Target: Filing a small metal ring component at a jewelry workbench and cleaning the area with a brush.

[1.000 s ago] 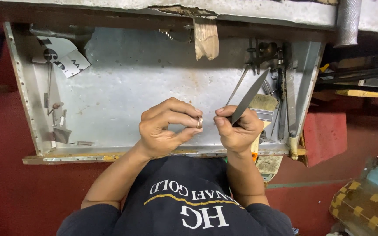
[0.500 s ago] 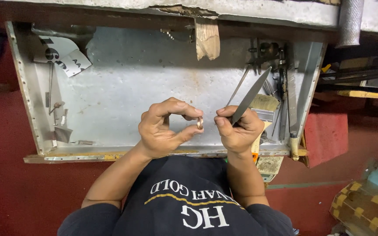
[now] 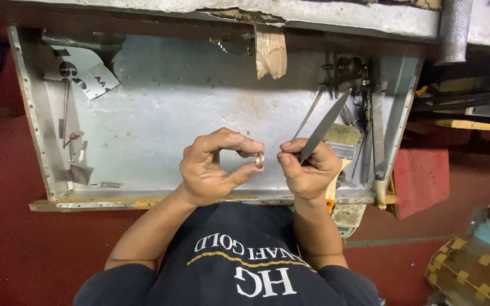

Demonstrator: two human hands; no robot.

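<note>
Over metal tray (image 3: 160, 107): ring (image 3: 260, 160) (small) between hands

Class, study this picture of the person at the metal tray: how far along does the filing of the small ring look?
Done: little can be told; the ring is too small to show filed surfaces. In hand: the left hand pinches the ring between thumb and forefinger, and the right hand grips a flat file beside it, over the metal tray. Left: probably more filing; the brush lies unused.

Dark navy short-sleeved shirt (image 3: 239, 266), sleeves ending above the elbows; pale lettering across the chest with a thin yellow curved line; forearms bare; left hand (image 3: 211, 167) and right hand (image 3: 307, 170) ungloved, ringless.
</note>
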